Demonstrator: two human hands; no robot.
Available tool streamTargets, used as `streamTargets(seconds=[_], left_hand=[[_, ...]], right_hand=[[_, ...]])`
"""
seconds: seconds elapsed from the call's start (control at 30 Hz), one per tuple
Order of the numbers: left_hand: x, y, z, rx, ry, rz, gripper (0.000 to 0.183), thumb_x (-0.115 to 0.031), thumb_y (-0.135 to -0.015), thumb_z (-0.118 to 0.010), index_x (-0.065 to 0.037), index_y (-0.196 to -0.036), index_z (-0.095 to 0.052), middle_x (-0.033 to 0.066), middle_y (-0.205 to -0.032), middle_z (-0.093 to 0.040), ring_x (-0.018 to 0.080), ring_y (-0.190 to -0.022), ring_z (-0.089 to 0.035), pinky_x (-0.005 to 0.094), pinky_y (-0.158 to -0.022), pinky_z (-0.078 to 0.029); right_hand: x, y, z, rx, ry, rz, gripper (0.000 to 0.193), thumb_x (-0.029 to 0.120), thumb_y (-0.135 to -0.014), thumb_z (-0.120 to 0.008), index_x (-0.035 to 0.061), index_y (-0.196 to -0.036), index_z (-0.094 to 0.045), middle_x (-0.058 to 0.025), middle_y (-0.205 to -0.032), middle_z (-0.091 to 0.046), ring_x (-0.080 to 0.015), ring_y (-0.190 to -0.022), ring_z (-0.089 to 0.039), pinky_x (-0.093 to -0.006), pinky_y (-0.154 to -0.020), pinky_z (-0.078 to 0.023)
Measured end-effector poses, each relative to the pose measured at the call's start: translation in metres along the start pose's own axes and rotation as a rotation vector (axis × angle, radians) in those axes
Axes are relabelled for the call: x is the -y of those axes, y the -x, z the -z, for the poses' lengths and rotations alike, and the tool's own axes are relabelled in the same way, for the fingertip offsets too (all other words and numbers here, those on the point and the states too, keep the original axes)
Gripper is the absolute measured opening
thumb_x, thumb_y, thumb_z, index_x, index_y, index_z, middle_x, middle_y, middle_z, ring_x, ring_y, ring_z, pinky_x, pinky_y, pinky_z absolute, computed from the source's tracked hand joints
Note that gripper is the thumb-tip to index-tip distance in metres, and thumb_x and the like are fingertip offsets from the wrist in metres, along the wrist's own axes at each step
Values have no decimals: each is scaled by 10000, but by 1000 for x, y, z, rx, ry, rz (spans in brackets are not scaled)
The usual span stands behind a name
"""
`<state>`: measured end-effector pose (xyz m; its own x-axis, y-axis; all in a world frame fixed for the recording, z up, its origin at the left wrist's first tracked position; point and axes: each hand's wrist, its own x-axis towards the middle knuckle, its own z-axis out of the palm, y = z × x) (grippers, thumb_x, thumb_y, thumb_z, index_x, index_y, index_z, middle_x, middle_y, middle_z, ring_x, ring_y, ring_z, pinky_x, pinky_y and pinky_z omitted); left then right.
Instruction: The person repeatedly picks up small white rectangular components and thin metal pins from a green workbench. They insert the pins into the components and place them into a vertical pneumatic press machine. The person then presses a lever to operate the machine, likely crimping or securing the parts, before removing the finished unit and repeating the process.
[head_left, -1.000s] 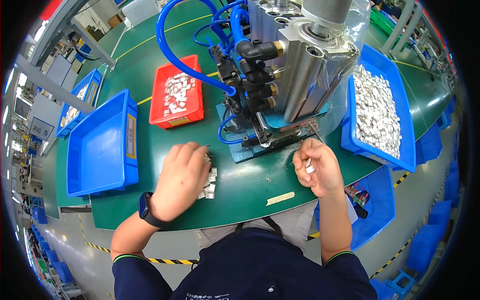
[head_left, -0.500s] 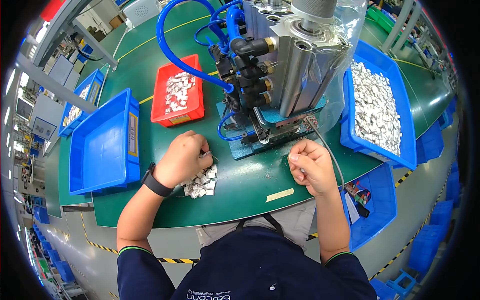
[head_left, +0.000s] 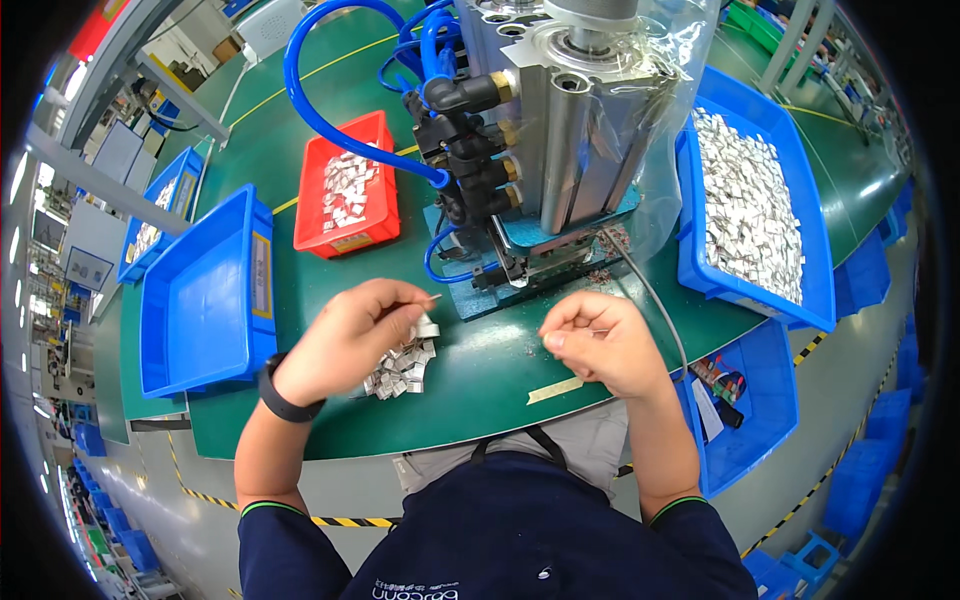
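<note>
My left hand, with a black band at the wrist, is closed in a pinch just above a pile of small white pieces. A small white piece with a thin tip pokes out from its fingertips. To the right, my right hand hovers over the table in front of the machine, thumb pressed against curled fingers. What it holds, if anything, is hidden. Beyond both hands stands a pneumatic press with metal cylinders and blue hoses, its lower tooling above a teal base plate.
A red bin of white pieces stands at the far left, beside a blue bin. At the right is a blue bin heaped with white pieces. A grey cable and a tape strip are near my right hand.
My left hand has turned so its pinched fingertips point right, showing the small white piece. My right hand has moved left, closer to my left hand. The view has shifted slightly.
</note>
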<state>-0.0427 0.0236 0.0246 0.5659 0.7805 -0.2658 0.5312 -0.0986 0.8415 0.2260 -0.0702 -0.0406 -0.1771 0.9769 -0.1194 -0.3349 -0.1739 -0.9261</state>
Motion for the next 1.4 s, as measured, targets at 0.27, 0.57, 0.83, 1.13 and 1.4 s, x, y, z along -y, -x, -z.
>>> streamTargets(seconds=[0.27, 0.57, 0.83, 1.13, 1.4], left_hand=[[-7, -15, -76, 131, 799, 33, 208, -105, -967, -541, 41, -1115, -548, 80, -881, -618, 141, -780, -617, 282, -721, -522], [-9, -27, -90, 123, 741, -72, 201, -112, -966, -543, 27, -1110, -546, 78, -864, -627, 143, -767, -621, 273, -705, -508], [2, -22, -96, 141, 786, -28, 142, -106, -961, -546, 1, -1052, -568, 61, -844, -614, 129, -734, -603, 263, -680, -505], [1, -21, -97, 185, 774, -16, 129, -82, -958, -548, 11, -1046, -566, 59, -836, -613, 123, -724, -594, 261, -688, -500], [4, -21, -97, 219, 758, -5, 161, -111, -962, -552, 16, -1061, -553, 49, -874, -603, 99, -745, -588, 244, -691, -498]], right_hand=[[7, 0, -18, 10, 35, -59, 160, 145, -895, -672, -1, -934, -618, -1, -793, -620, -47, -738, -557, -208, -624, -444], [2, 12, 3, -18, 203, 31, 113, 111, -893, -638, 5, -857, -623, -11, -679, -586, -21, -483, -446, -186, -420, -327], [16, 0, 9, -263, -3, -57, 170, 148, -863, -677, 7, -813, -596, -19, -631, -565, -16, -449, -411, -185, -377, -267], [18, -21, 10, -331, -47, -44, 187, 143, -829, -685, 19, -736, -580, -17, -600, -549, -24, -415, -396, -200, -353, -245], [17, -22, 11, -351, -66, -39, 179, 140, -823, -686, 16, -742, -586, -18, -599, -551, -23, -411, -396, -197, -352, -245]])
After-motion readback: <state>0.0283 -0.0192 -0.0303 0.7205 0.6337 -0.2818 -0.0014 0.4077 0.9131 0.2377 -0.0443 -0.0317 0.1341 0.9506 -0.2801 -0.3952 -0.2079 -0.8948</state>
